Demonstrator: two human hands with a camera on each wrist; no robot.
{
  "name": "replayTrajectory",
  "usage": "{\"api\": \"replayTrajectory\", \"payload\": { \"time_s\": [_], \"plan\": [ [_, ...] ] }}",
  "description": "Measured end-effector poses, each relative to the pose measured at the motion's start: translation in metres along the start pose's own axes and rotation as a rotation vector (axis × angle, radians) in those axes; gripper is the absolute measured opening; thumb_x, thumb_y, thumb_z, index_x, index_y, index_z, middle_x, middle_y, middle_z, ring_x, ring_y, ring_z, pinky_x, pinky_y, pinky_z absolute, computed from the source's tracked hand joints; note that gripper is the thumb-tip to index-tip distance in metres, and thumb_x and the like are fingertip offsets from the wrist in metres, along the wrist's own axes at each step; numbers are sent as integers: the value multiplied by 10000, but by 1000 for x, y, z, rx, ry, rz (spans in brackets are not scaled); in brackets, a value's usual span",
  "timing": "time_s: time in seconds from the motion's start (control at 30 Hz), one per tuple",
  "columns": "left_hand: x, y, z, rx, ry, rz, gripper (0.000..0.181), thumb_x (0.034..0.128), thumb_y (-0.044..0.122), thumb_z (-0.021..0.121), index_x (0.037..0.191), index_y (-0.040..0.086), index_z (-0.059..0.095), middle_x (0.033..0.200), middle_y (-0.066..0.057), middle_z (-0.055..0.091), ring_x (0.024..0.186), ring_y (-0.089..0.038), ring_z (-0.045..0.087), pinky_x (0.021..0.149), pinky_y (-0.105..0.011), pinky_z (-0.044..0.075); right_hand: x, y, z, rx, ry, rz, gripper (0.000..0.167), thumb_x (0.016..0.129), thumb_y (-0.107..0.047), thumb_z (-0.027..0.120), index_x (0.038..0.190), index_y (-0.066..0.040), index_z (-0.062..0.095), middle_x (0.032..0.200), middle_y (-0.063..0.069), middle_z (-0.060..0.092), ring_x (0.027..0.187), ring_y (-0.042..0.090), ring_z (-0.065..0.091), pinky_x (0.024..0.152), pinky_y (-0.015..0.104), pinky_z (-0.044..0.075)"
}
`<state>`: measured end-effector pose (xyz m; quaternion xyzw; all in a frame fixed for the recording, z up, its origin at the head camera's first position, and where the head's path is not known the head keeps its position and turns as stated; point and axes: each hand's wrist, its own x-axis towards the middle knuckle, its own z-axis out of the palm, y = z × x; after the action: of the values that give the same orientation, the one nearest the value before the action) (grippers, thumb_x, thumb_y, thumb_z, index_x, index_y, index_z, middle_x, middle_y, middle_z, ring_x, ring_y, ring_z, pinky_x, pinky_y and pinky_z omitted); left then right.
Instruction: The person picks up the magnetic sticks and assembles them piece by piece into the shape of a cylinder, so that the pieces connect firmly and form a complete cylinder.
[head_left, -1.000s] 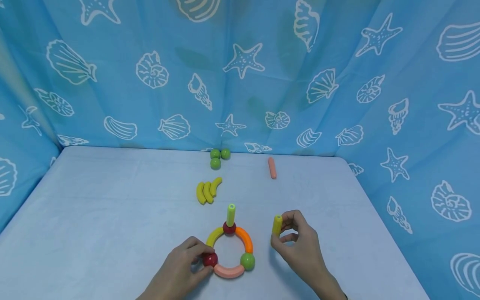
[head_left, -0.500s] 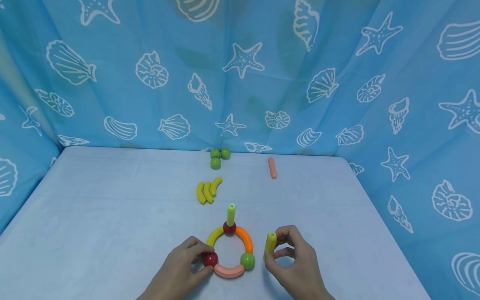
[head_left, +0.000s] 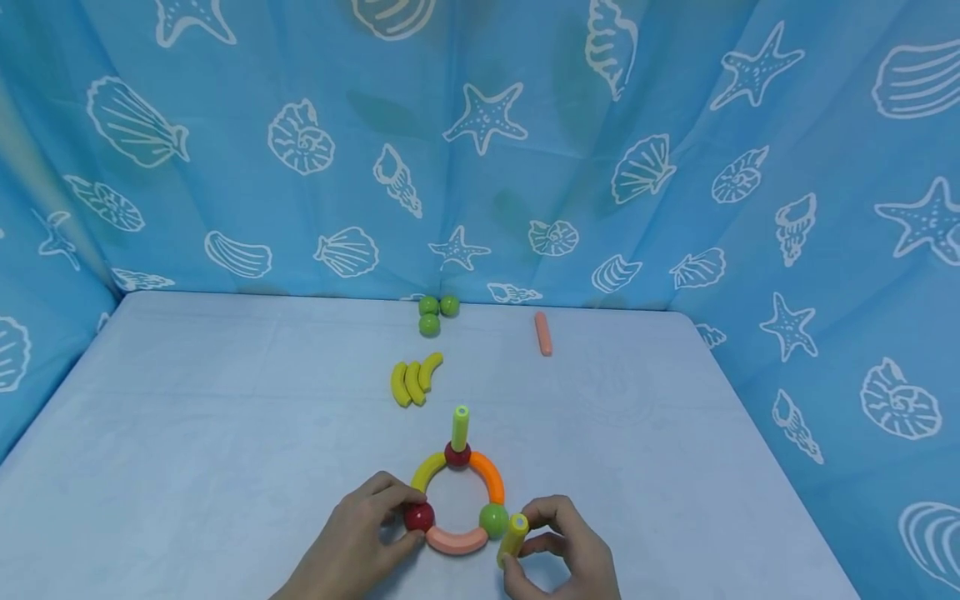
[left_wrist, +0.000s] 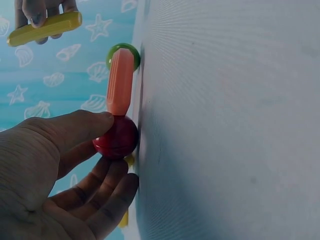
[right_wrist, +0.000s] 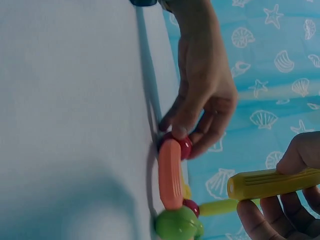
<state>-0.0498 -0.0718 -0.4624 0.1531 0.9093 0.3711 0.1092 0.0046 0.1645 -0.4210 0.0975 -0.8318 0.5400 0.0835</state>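
Observation:
A ring of toy pieces lies on the table. It joins a curved yellow rod (head_left: 427, 472), a red ball (head_left: 457, 453), a curved orange rod (head_left: 489, 477), a green ball (head_left: 493, 520), a curved pink rod (head_left: 456, 542) and a second red ball (head_left: 419, 517). From the far red ball a light green rod (head_left: 460, 429) stands up. My left hand (head_left: 360, 533) pinches the near-left red ball between thumb and fingers. Close to the green ball, my right hand (head_left: 566, 550) holds a straight yellow rod (right_wrist: 265, 185), tilted in the head view. Whether the rod touches the ball I cannot tell.
Beyond the ring, several yellow curved rods (head_left: 414, 383) lie side by side. Three green balls (head_left: 429, 324) sit near the table's far edge, with a pink rod (head_left: 543, 333) to their right. A blue shell-patterned curtain (head_left: 480, 183) rises behind the white table (head_left: 225, 417).
My right hand has carried the yellow rod left and nearer to me, from the right of the ring to the green ball. My left hand stays on the red ball.

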Motion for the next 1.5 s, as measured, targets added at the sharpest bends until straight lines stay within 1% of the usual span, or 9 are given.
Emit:
{"api": "replayTrajectory", "payload": {
  "time_s": [0.1, 0.23, 0.43, 0.67, 0.83, 1.0, 1.1, 1.33, 1.5],
  "plan": [
    [0, 0, 0, -4, 1, 0, 340, 805, 210, 845, 1120, 178, 721, 962, 118, 547, 828, -68, 536, 755, -269, 538, -2, -7, 4, 7, -47, 85, 420, 722, 94, 799, 1015, -96, 566, 959, 10, 611, 839, 135, 637, 678, 343, 595],
    [0, -1, 1, 2, 11, 1, 341, 803, 208, 846, 1118, 176, 720, 964, 121, 544, 833, -63, 541, 763, -266, 540, -4, -13, 10, 40, -103, 127, 381, 758, 71, 787, 1027, -73, 559, 985, 50, 631, 852, 149, 638, 717, 360, 594],
    [-1, -1, 0, -7, 6, 5, 343, 801, 208, 850, 1116, 171, 721, 967, 116, 548, 826, -67, 537, 759, -271, 540, -6, -17, 19, 103, -175, 107, 322, 810, 20, 778, 1035, -43, 556, 996, 81, 618, 869, 148, 630, 739, 346, 590],
    [-1, -1, -1, -16, 0, 4, 340, 803, 197, 847, 1116, 164, 720, 964, 115, 545, 826, -69, 537, 761, -275, 538, -2, -22, 35, 122, -193, 100, 293, 835, -39, 780, 1026, -57, 559, 971, 13, 605, 863, 121, 640, 758, 342, 589],
    [0, -2, -1, -23, -7, 5, 336, 806, 183, 844, 1117, 156, 720, 968, 107, 547, 827, -74, 540, 769, -279, 542, 2, -20, 45, 87, -167, 21, 357, 801, 25, 784, 1027, -130, 555, 961, -26, 604, 847, 115, 663, 749, 339, 590],
    [1, -2, -1, -35, -21, -4, 348, 806, 169, 844, 1128, 145, 715, 980, 95, 548, 850, -94, 548, 802, -292, 543, 8, -14, 52, 62, -145, -81, 396, 786, 41, 782, 1036, -156, 547, 957, -64, 599, 862, 108, 642, 744, 328, 590],
    [-1, -4, -1, -29, 4, 5, 347, 797, 174, 851, 1117, 158, 717, 973, 111, 548, 849, -75, 551, 797, -286, 545, 11, -10, 56, 67, -138, -144, 411, 780, 56, 784, 1050, -144, 547, 962, -60, 593, 873, 109, 651, 734, 320, 592],
    [-4, -7, 1, -10, 81, 81, 347, 786, 175, 851, 1106, 155, 718, 984, 137, 561, 855, -35, 558, 802, -280, 550, 21, -5, 66, 102, -123, -238, 483, 738, 130, 792, 1072, -122, 551, 1006, -63, 574, 894, 129, 650, 745, 301, 589],
    [-5, -10, 0, -11, 96, 110, 340, 782, 122, 829, 1100, 151, 711, 996, 133, 565, 865, -28, 559, 798, -272, 547, 31, -5, 71, 95, -103, -425, 485, 702, 196, 761, 1054, -48, 532, 994, 39, 563, 884, 161, 642, 694, 300, 594]
  ]
}}
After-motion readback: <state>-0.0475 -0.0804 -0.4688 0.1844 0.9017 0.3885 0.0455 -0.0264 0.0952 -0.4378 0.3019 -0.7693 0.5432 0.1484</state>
